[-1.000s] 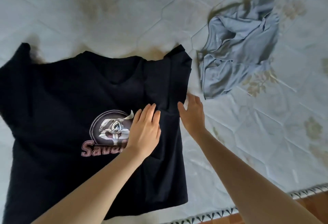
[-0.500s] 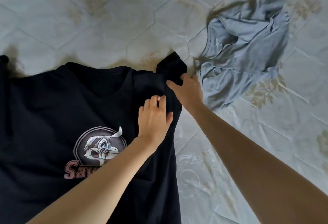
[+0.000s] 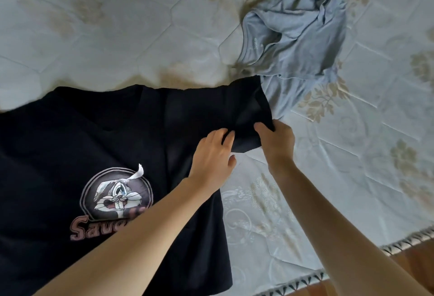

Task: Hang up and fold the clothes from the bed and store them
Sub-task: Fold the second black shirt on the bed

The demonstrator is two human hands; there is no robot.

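Note:
A black T-shirt [image 3: 82, 145] with a cartoon rabbit print lies front-up on the bed, filling the left half of the view. Its right sleeve [image 3: 249, 112] is spread out toward the right. My right hand [image 3: 277, 141] grips the lower edge of that sleeve, fingers curled into the cloth. My left hand [image 3: 212, 157] lies on the shirt just left of the sleeve seam, its fingertips tucked into the fabric. A crumpled light-blue garment [image 3: 296, 35] sits at the upper right, its lower part touching the tip of the black sleeve.
The bed [image 3: 117, 26] is covered by a pale quilted sheet with a beige floral pattern. Its patterned border [image 3: 399, 244] and a strip of brown floor [image 3: 418, 258] show at the lower right.
The black sleeve, folded up against the shirt before, has been pulled out flat to the right. Both hands moved right with it, and the view shifted left and down.

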